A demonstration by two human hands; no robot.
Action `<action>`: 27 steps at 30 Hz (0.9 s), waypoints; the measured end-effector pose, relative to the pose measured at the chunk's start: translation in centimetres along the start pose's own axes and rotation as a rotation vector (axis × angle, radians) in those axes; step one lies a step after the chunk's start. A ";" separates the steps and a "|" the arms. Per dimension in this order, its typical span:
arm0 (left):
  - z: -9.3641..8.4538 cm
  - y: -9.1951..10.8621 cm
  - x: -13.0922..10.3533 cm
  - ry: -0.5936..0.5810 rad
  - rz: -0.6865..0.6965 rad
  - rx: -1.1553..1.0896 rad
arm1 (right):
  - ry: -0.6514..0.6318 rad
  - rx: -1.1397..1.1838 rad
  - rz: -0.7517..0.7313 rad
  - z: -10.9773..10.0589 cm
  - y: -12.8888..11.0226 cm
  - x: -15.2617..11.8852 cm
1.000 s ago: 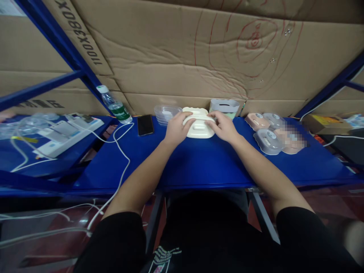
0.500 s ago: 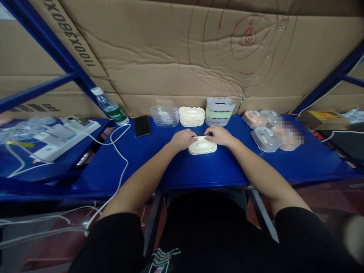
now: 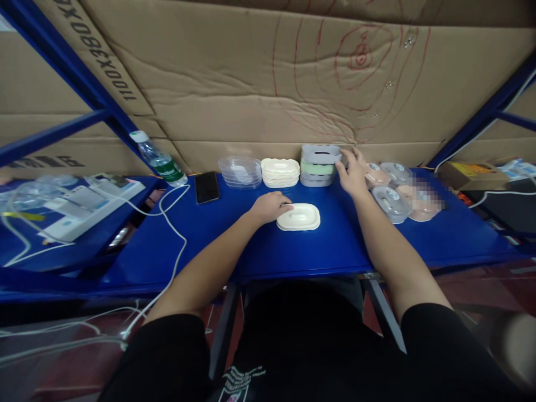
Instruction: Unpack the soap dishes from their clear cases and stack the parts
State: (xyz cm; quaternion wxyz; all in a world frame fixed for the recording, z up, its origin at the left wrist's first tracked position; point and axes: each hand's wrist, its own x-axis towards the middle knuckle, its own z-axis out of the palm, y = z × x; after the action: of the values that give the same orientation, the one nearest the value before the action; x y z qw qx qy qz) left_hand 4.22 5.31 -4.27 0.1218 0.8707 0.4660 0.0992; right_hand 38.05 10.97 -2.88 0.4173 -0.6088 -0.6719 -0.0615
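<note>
A cream plastic tray (image 3: 302, 216), oval with a raised middle, lies on the blue table in front of me. My left hand (image 3: 271, 207) has its fingers closed on the tray's left edge, the thumb over the rim. Farther back on the right, my right hand (image 3: 352, 172) is open, thumb and fingers apart, at the right side of a stack of boxes. On top of that stack is a grey box (image 3: 321, 154) with a dark slot, and beneath it are a green box (image 3: 316, 169) and another grey one (image 3: 317, 180). Whether my fingertips touch the top box I cannot tell.
Nested cream trays (image 3: 280, 173) and clear plastic covers (image 3: 240, 172) stand along the cardboard wall (image 3: 234, 111). To the right are several lidded boxes (image 3: 391, 204). A phone (image 3: 206, 187), a water bottle (image 3: 161, 162) and a white cable (image 3: 183, 240) are on the left.
My right hand has let go of the cream tray and moved back and right to the box stack, its fingers spreading. The left hand stays at the tray.
</note>
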 end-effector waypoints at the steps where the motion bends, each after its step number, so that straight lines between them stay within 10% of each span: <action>1: 0.0 0.0 0.0 -0.001 0.000 -0.008 | -0.002 0.042 -0.003 0.4 0.5 0.1; 8: 0.1 -0.2 -0.1 0.046 0.021 -0.092 | 0.062 0.131 -0.085 0.6 -0.2 0.6; 15: 0.0 -0.8 -0.2 0.552 0.170 -0.162 | 0.125 0.107 -0.207 -3.3 -5.3 -1.2; 21: 0.0 -1.6 -0.1 0.654 0.194 -0.120 | 0.189 0.396 -0.024 -3.0 -8.1 -3.4; 27: -1.2 -0.3 -0.8 0.644 0.121 -0.001 | -0.258 0.781 0.208 -1.5 -9.6 -3.2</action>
State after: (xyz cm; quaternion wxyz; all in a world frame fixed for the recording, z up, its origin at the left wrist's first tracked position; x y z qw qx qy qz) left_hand 3.22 4.97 -3.29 -0.0374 0.8205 0.4280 0.3769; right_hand 30.17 5.26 0.10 0.5333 -0.4722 -0.6264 0.3166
